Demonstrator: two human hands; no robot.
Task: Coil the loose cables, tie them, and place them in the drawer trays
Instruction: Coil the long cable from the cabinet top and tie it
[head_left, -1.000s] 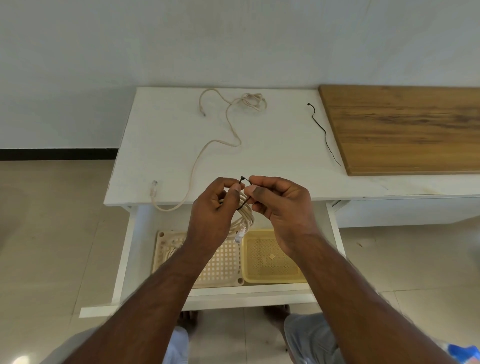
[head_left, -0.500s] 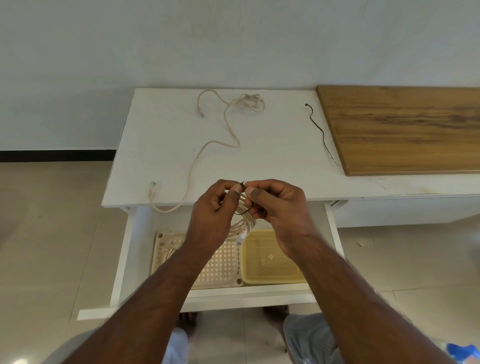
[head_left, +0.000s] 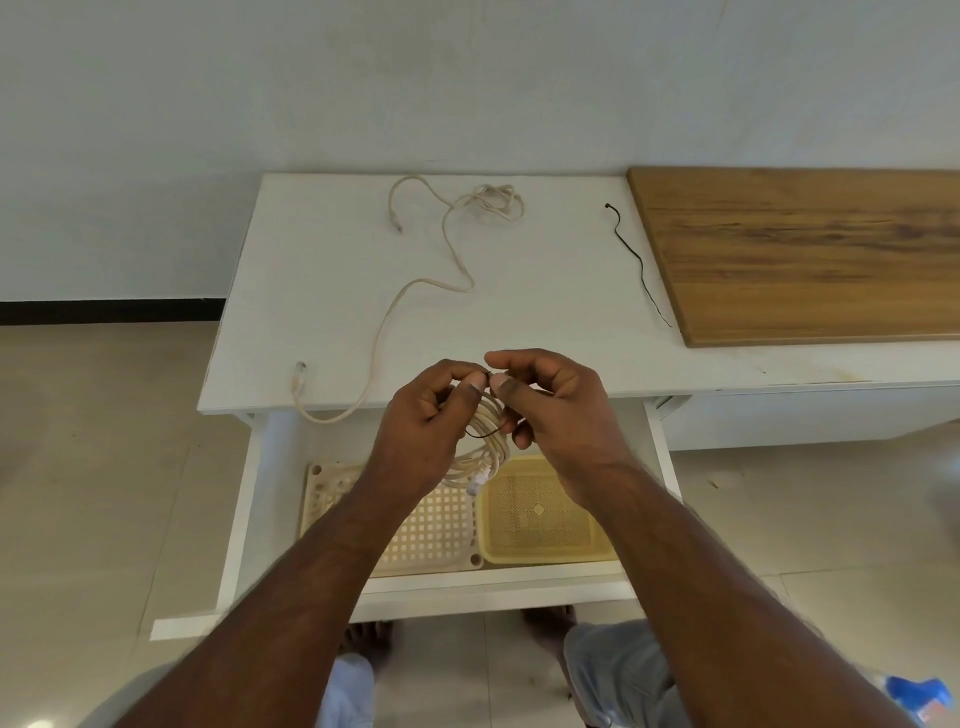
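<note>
A coiled cream cable hangs between my hands above the open drawer. A thin black tie is looped around the coil. My left hand grips the coil and pinches one end of the tie. My right hand pinches the other end, thumbs nearly touching. A loose cream cable snakes across the white desk, its plug near the front left edge. A second black tie lies on the desk beside the wooden board. Two trays sit in the drawer: a cream grid tray and a yellow tray.
A wooden board covers the desk's right part. Bare feet and light trouser legs show below the drawer on the tiled floor. A blue-capped bottle lies at the bottom right corner.
Both hands have dropped slightly and stayed together at the coil; the black tie's loop now hangs lower around the coil, its ends pinched between the fingertips.
</note>
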